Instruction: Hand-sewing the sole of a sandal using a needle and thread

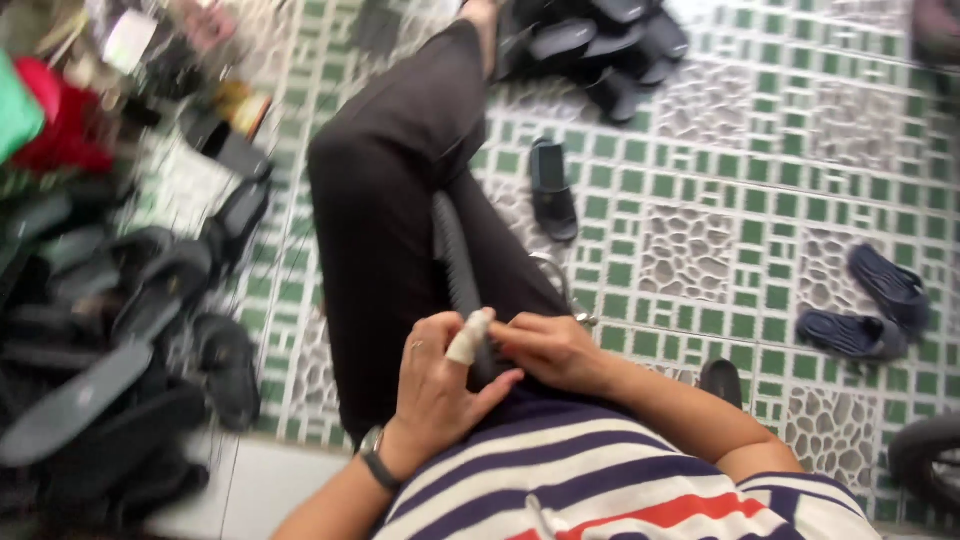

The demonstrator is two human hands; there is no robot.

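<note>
A dark rubber sandal sole (462, 270) lies along the person's lap, on edge against the black trousers (385, 230), its near end tucked between both hands. The left hand (437, 385) curls around that near end, thumb pressed across toward the other hand, the forefinger wrapped in pale tape (469, 338) and raised over the sole's edge. The right hand (548, 350) meets it from the other side, fingers drawn together and pinching at the same end; whether something small sits between those fingertips cannot be told through the blur. The sole looks light and bendy, likely grippy rather than slick, so it should flex if held only at one tip; a hold near its middle would steady it better. Beyond the sole a lone black slipper (552, 190) lies on the green tiled floor (720, 170). A heap of dark soles (110, 340) sits well off the sole's left side, and a blue pair (870, 310) well off its right.
</note>
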